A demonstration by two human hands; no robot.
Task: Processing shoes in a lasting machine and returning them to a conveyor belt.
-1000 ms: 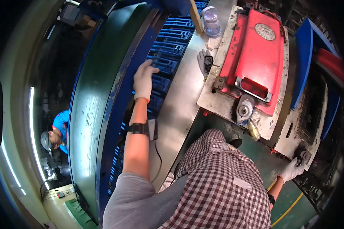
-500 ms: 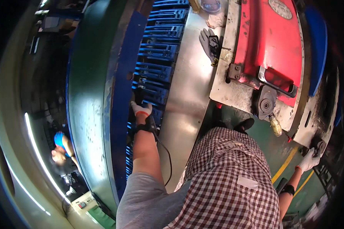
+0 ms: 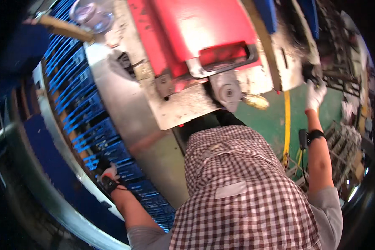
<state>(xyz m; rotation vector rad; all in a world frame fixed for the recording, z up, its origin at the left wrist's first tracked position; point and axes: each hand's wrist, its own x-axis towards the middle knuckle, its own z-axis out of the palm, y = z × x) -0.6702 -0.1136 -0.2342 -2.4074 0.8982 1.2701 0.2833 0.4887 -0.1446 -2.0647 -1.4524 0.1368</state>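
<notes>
My left hand (image 3: 108,172), in a white glove with a dark strap at the wrist, reaches down at the row of blue slatted parts (image 3: 81,89) on the left. Its fingers merge with dark shapes there and their grip is not visible. On the far right my right hand (image 3: 316,96), also in a white glove, is closed around a dark fitting (image 3: 313,74) at the corner of a pale, stained metal plate. That arm is stretched out, with a black band and a small device near the wrist.
Before me stands a red machine cover (image 3: 208,25) with a black-and-silver handle (image 3: 223,60). Below it sits a grey round joint (image 3: 229,91) with a yellow-wrapped grip (image 3: 255,101). A bare metal ledge (image 3: 125,98) runs alongside. A clear container (image 3: 91,16) stands at the upper left.
The view has swung right, so the red machine now lies further left. My right arm has come further into view, its hand still at the plate corner. My left hand stays by the blue parts.
</notes>
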